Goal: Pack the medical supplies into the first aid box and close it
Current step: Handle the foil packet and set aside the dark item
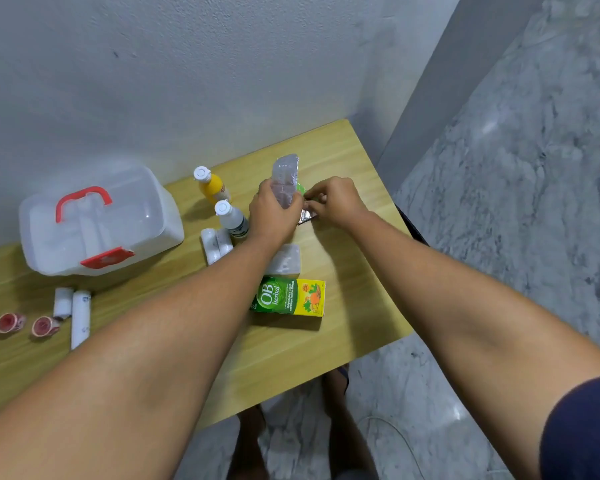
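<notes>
The white first aid box (pixel 97 223) with a red handle and red latch stands shut at the left of the wooden table (pixel 343 258). My left hand (pixel 272 216) holds a clear plastic packet (pixel 284 178) upright above the table's far right part. My right hand (pixel 336 202) pinches small flat packets (pixel 307 214), green and silver, beside it. A yellow bottle (pixel 212 187) and a white bottle (pixel 231 218) stand left of my hands. White gauze rolls (pixel 215 244), a white pack (pixel 286 259) and a green OB herbal box (pixel 288 296) lie nearer me.
At the table's left front lie two white bandage rolls (pixel 75 311) and two red tape rolls (pixel 26 325). A grey wall runs behind the table. Marble floor (pixel 516 202) lies to the right and below, with my feet under the table edge.
</notes>
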